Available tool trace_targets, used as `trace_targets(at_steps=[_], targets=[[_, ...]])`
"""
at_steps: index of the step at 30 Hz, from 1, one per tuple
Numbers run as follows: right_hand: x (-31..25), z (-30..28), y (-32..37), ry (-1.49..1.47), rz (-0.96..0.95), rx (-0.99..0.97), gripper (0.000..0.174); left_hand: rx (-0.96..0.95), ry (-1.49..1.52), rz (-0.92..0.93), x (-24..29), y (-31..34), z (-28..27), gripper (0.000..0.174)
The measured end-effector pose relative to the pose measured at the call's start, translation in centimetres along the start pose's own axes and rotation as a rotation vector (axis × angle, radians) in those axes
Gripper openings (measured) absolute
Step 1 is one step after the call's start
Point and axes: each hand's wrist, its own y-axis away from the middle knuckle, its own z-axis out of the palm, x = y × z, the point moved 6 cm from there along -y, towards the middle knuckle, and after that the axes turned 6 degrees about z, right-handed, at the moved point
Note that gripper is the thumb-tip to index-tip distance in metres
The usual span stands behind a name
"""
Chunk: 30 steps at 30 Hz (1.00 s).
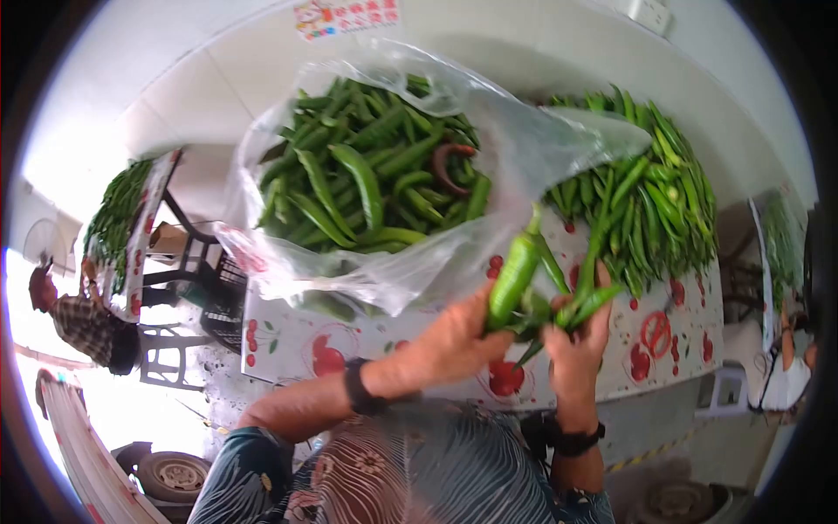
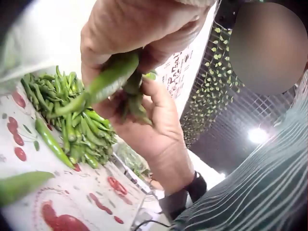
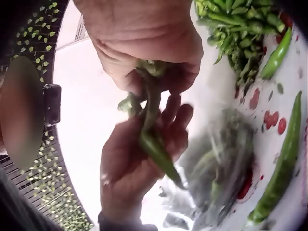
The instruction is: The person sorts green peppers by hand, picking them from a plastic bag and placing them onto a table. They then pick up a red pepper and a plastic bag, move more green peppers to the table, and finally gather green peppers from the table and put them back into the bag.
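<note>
Both hands meet above the table's front half. The left hand point(image 1: 445, 342) grips green peppers point(image 1: 515, 275), one pointing up with its stem on top. In the left wrist view its fingers point(image 2: 144, 33) curl round a pepper point(image 2: 113, 79). Close beside it, the right hand point(image 1: 578, 354) holds several thinner peppers point(image 1: 594, 306) between thumb and fingers. The right wrist view has this hand point(image 3: 149, 38) curled round pepper ends, while a long pepper point(image 3: 159, 151) hangs across the left palm point(image 3: 122, 161). Fingers hide how many peppers each hand holds.
A clear plastic bag point(image 1: 524, 148) full of green peppers point(image 1: 358, 175) and a reddish one point(image 1: 449, 166) lies open at centre-left. A large pepper pile point(image 1: 650, 205) covers the table's right back. Other people point(image 1: 87, 327) are at side tables left and right.
</note>
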Motion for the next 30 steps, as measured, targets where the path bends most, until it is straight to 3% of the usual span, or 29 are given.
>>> trace_targets(at_steps=[1,4,8,11,13,15,17,20,21,23,24,30], targets=[[-0.5,1.0,0.5,-0.017,-0.04,-0.006,0.083,0.006,0.13,0.06,0.3,-0.1,0.4,0.055],[-2.3,2.5,1.3,-0.02,-0.214,0.023,0.082,-0.035,0.057,0.194,2.5,-0.2,0.8,0.063],[-5.1,3.8,1.7,0.117,-0.377,-0.03,0.08,-0.132,0.464,0.147,6.5,0.0,1.1,0.077],[-6.2,4.8,1.5,0.234,-0.399,-0.178,0.085,-0.127,0.385,0.149,7.2,0.6,0.6,0.081],[-5.9,5.6,0.6,0.281,-0.4,-0.222,0.088,-0.094,0.408,0.072,6.3,0.8,0.1,0.078],[-6.0,6.3,0.6,0.392,-0.46,-0.311,0.093,-0.091,0.722,-0.128,5.3,1.2,-0.2,0.076],[-6.8,7.6,1.2,0.141,-0.386,-0.361,0.094,0.011,0.846,-0.042,6.5,1.5,-0.7,0.069],[-6.6,6.5,1.2,0.083,-0.423,-0.236,0.09,0.076,0.844,-0.047,7.7,2.4,-2.7,0.065],[-6.5,6.1,0.9,0.139,-0.407,-0.245,0.079,0.058,0.805,-0.036,8.2,2.4,-3.8,0.063],[-6.1,5.1,0.4,0.252,-0.375,-0.261,0.056,0.209,0.673,0.054,9.2,3.1,-6.7,0.068],[-5.8,5.0,0.2,0.173,-0.364,-0.259,0.036,0.237,0.673,0.084,9.6,3.3,-7.9,0.067],[-2.3,3.3,-0.1,0.167,-0.128,-0.227,0.027,0.281,0.444,0.191,10.5,3.1,-15.1,0.042]])
